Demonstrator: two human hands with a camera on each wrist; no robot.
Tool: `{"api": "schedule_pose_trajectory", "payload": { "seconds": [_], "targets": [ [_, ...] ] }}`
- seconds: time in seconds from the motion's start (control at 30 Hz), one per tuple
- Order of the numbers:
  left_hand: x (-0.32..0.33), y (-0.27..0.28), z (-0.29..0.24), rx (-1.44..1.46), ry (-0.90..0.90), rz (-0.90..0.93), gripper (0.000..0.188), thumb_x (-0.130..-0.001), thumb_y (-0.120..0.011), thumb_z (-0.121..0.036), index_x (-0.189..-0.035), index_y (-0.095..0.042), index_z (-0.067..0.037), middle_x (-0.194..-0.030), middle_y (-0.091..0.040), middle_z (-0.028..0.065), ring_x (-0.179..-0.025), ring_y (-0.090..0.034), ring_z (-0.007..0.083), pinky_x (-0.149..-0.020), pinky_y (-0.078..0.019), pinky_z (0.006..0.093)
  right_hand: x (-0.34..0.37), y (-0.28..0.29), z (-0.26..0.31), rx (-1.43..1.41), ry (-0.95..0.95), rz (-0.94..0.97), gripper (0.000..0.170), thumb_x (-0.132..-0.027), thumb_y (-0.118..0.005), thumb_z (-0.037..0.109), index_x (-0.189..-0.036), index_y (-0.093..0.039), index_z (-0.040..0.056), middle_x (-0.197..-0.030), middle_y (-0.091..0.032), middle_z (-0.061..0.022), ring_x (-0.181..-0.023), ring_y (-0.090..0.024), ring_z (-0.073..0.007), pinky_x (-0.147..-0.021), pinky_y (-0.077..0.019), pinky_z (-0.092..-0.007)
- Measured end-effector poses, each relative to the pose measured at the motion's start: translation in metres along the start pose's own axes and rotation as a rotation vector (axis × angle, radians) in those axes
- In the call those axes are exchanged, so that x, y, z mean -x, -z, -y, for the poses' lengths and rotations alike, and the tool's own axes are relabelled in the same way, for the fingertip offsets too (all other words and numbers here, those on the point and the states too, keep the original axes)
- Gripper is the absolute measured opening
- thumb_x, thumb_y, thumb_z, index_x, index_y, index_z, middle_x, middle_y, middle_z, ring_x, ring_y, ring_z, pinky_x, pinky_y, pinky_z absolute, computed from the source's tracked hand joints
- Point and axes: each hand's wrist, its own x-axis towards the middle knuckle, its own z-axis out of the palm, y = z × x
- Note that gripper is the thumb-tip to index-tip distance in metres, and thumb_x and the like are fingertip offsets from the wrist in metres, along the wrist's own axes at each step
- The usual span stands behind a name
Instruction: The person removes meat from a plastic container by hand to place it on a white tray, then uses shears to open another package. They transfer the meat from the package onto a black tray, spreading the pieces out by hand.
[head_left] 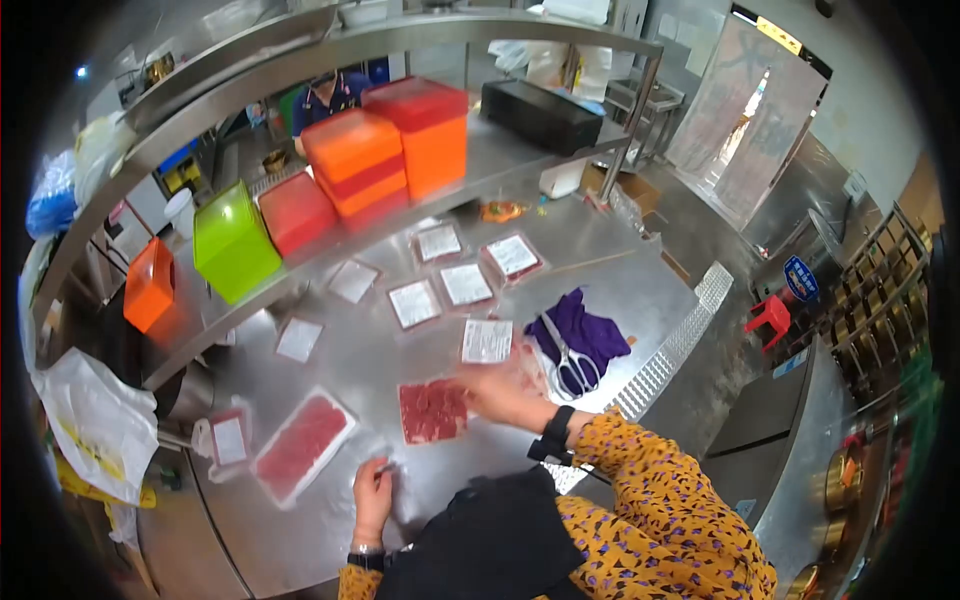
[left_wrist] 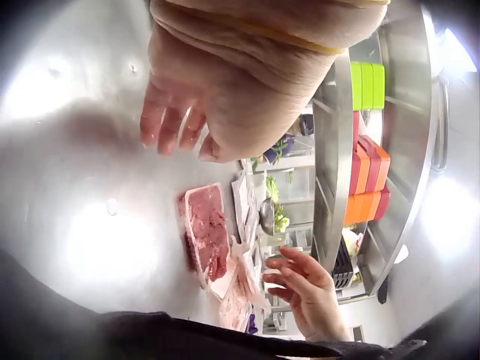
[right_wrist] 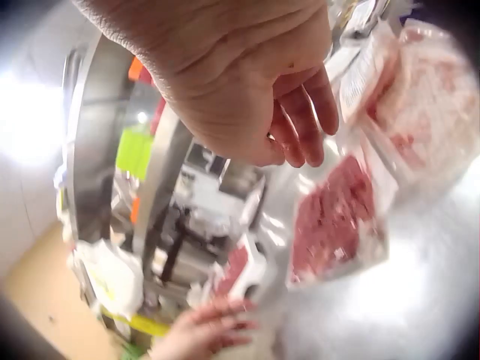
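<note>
A flat piece of red meat point(head_left: 433, 411) lies on the steel table; in the right wrist view the meat point(right_wrist: 334, 217) has clear film at its edges. My right hand point(head_left: 505, 398) is over its right edge, blurred, with fingers loosely bent and nothing seen in them; in the right wrist view the hand point(right_wrist: 247, 82) hangs above the meat. To the left, my left hand point(head_left: 373, 498) is held above the table, apart from the meat, fingers slightly bent and holding nothing visible. A white tray of meat point(head_left: 305, 447) lies further left.
Several labelled packs point(head_left: 414, 303) lie behind the meat. Scissors point(head_left: 566, 352) rest on a purple cloth point(head_left: 597, 335) at the right. A shelf with coloured boxes point(head_left: 235, 240) spans the back, and a small labelled pack point(head_left: 230, 440) lies far left.
</note>
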Motion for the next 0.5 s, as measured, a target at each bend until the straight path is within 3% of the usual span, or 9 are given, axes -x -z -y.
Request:
{"api": "schedule_pose_trajectory", "payload": {
  "seconds": [0.03, 0.07, 0.13, 0.17, 0.2, 0.27, 0.37, 0.5],
  "targets": [
    [0.007, 0.004, 0.009, -0.005, 0.041, 0.008, 0.023, -0.086, -0.057, -0.002, -0.108, -0.064, 0.0, -0.106, -0.063, 0.0153, -0.092, -0.064, 0.0268, -0.077, -0.0549, 0.0314, -0.005, 0.023, -0.015, -0.123, -0.092, -0.126, 0.029, -0.084, -0.061, 0.006, -0.112, -0.065, 0.0057, -0.098, -0.069, -0.0154, -0.09, -0.067, -0.0299, -0.079, -0.0534, -0.0374],
    [0.015, 0.008, 0.009, 0.072, 0.135, 0.001, 0.023, -0.087, -0.056, -0.002, -0.108, -0.064, 0.0, -0.106, -0.063, 0.0145, -0.089, -0.065, 0.0245, -0.076, -0.0547, 0.0312, -0.016, 0.075, -0.012, -0.16, -0.191, -0.161, 0.028, -0.085, -0.061, 0.007, -0.112, -0.065, 0.0043, -0.098, -0.07, -0.0129, -0.087, -0.068, -0.0252, -0.076, -0.054, -0.0347],
    [0.031, 0.016, 0.007, 0.148, 0.243, -0.02, 0.022, -0.088, -0.054, -0.001, -0.108, -0.064, 0.001, -0.105, -0.065, 0.0132, -0.083, -0.067, 0.0204, -0.076, -0.0542, 0.0303, -0.041, 0.141, -0.064, -0.475, -0.23, -0.361, 0.024, -0.087, -0.059, 0.005, -0.11, -0.064, 0.0027, -0.09, -0.069, -0.0052, -0.078, -0.065, -0.0138, -0.064, -0.0523, -0.029],
    [0.038, 0.018, 0.007, 0.148, 0.258, -0.038, 0.022, -0.089, -0.053, -0.001, -0.107, -0.064, 0.002, -0.104, -0.066, 0.0126, -0.081, -0.067, 0.0185, -0.075, -0.0538, 0.0298, -0.054, 0.178, -0.076, -0.611, -0.209, -0.546, 0.019, -0.082, -0.061, 0.002, -0.101, -0.064, 0.0001, -0.083, -0.068, -0.0066, -0.074, -0.066, -0.0155, -0.068, -0.0532, -0.0299],
    [0.044, 0.018, 0.004, 0.158, 0.284, -0.077, 0.021, -0.089, -0.053, -0.001, -0.107, -0.064, 0.002, -0.101, -0.066, 0.0124, -0.08, -0.067, 0.0183, -0.074, -0.0535, 0.0293, -0.064, 0.217, -0.093, -0.454, -0.184, -0.574, 0.018, -0.086, -0.058, 0.005, -0.103, -0.061, 0.0062, -0.089, -0.068, -0.0031, -0.074, -0.063, -0.0113, -0.059, -0.0492, -0.0264],
    [0.057, 0.017, -0.01, 0.179, 0.339, -0.157, 0.021, -0.089, -0.052, -0.001, -0.105, -0.065, 0.001, -0.094, -0.068, 0.0119, -0.079, -0.066, 0.0179, -0.072, -0.0528, 0.0284, -0.088, 0.284, -0.122, -0.4, -0.17, -0.696, 0.017, -0.084, -0.06, 0.004, -0.101, -0.061, 0.0062, -0.086, -0.067, -0.0025, -0.074, -0.063, -0.0104, -0.06, -0.0486, -0.0255],
    [0.073, 0.023, -0.042, 0.174, 0.479, -0.079, 0.029, -0.097, -0.051, -0.011, -0.122, -0.06, 0.002, -0.109, -0.067, 0.0155, -0.095, -0.065, 0.0221, -0.086, -0.051, 0.0321, -0.124, 0.356, -0.143, 0.021, -0.172, -0.812, 0.019, -0.08, -0.062, 0.003, -0.099, -0.062, 0.0027, -0.086, -0.067, -0.0041, -0.078, -0.064, -0.012, -0.068, -0.0511, -0.027],
    [0.086, 0.009, -0.052, 0.2, 0.499, -0.181, 0.029, -0.097, -0.052, -0.012, -0.12, -0.06, 0.003, -0.105, -0.067, 0.0145, -0.094, -0.065, 0.0207, -0.083, -0.0518, 0.0328, -0.177, 0.392, -0.149, 0.388, -0.232, -0.785, 0.027, -0.076, -0.067, 0.011, -0.102, -0.063, 0.0047, -0.089, -0.068, -0.0119, -0.084, -0.067, -0.025, -0.074, -0.0529, -0.0352]
  ]
}}
